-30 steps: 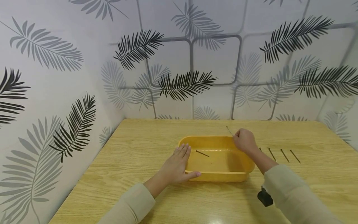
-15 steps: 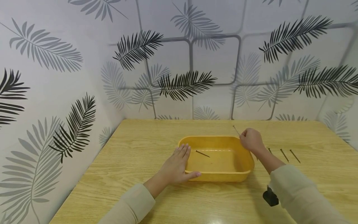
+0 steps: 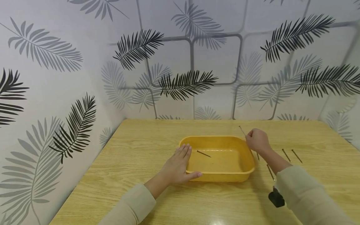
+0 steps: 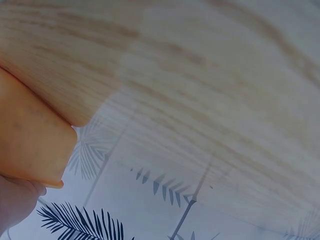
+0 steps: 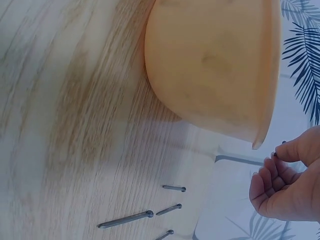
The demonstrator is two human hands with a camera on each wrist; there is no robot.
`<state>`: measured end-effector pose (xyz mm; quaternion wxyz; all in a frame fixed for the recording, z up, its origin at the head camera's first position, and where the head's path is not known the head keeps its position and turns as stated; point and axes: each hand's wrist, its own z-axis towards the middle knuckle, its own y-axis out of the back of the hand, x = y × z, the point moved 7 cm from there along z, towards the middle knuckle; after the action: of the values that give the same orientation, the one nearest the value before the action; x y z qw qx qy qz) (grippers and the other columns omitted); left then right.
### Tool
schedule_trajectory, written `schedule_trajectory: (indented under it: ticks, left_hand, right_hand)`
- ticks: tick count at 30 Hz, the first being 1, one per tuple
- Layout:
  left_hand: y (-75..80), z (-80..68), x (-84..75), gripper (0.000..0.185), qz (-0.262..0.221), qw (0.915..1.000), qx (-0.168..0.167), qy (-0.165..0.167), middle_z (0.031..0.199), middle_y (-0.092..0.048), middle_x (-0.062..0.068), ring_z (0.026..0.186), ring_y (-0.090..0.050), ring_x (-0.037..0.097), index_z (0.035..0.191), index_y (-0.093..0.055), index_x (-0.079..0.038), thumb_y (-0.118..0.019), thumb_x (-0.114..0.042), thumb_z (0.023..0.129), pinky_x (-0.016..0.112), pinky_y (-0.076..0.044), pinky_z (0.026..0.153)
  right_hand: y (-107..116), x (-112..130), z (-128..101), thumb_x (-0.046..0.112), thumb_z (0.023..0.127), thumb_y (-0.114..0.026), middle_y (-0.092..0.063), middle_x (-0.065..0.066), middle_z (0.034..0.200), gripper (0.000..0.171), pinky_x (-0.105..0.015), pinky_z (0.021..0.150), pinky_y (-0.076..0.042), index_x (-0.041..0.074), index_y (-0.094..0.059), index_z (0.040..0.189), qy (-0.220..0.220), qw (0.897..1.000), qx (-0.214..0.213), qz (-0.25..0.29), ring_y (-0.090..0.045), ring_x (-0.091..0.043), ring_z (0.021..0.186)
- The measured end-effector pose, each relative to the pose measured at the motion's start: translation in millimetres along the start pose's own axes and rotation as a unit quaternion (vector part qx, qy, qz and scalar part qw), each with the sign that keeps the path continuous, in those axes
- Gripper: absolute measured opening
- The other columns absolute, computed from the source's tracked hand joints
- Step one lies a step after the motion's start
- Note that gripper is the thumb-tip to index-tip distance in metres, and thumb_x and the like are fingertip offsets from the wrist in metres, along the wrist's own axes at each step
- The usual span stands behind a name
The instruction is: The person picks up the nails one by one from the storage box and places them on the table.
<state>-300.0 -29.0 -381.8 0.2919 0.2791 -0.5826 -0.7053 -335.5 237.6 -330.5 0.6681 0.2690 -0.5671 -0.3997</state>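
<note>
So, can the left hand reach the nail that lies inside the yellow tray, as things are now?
Probably yes. The left hand rests against the left rim of the yellow tray, the tray is open on top, and nothing covers the nail inside. The right hand is at the far right corner, out of the way.

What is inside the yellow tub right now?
One nail lies on the floor of the yellow tub, toward its left side. The near wall hides a strip of the floor, so anything there is unseen.
</note>
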Motion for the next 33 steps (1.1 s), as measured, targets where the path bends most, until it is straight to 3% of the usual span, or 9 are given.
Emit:
schedule_trajectory:
  ticks: [4, 10, 33]
  left_hand:
    - [-0.2, 0.4, -0.2, 0.114, 0.004, 1.0, 0.0, -0.001, 0.151, -0.021, 0.023, 0.142, -0.018, 0.033, 0.144, -0.021, 0.007, 0.0, -0.082, 0.076, 0.04, -0.021, 0.116]
    - [-0.4, 0.1, -0.5, 0.115, 0.001, 1.0, 0.005, 0.0, 0.152, -0.021, 0.023, 0.142, -0.018, 0.033, 0.144, -0.02, 0.007, 0.002, -0.082, 0.075, 0.04, -0.021, 0.116]
    - [-1.0, -0.1, 0.2, 0.115, 0.002, 1.0, 0.006, 0.002, 0.152, -0.02, 0.023, 0.142, -0.018, 0.033, 0.144, -0.021, 0.007, 0.002, -0.082, 0.075, 0.04, -0.02, 0.116]
  right_hand:
    - [1, -4, -1, 0.004, 0.091, -0.042, -0.051, -0.01, 0.057, 0.027, -0.028, 0.052, -0.038, -0.003, -0.054, 0.066, -0.005, 1.0, 0.009, 0.005, -0.044, -0.016, 0.051]
    - [3, -8, -1, 0.005, 0.09, -0.042, -0.039, 0.002, 0.049, 0.036, -0.025, 0.05, -0.034, 0.008, -0.044, 0.055, -0.009, 1.0, 0.008, 0.005, -0.036, -0.012, 0.047]
    - [6, -29, -8, 0.003, 0.086, -0.038, -0.028, 0.007, 0.042, 0.04, -0.023, 0.044, -0.028, 0.015, -0.033, 0.048, -0.012, 1.0, 0.008, 0.014, -0.026, -0.008, 0.04]
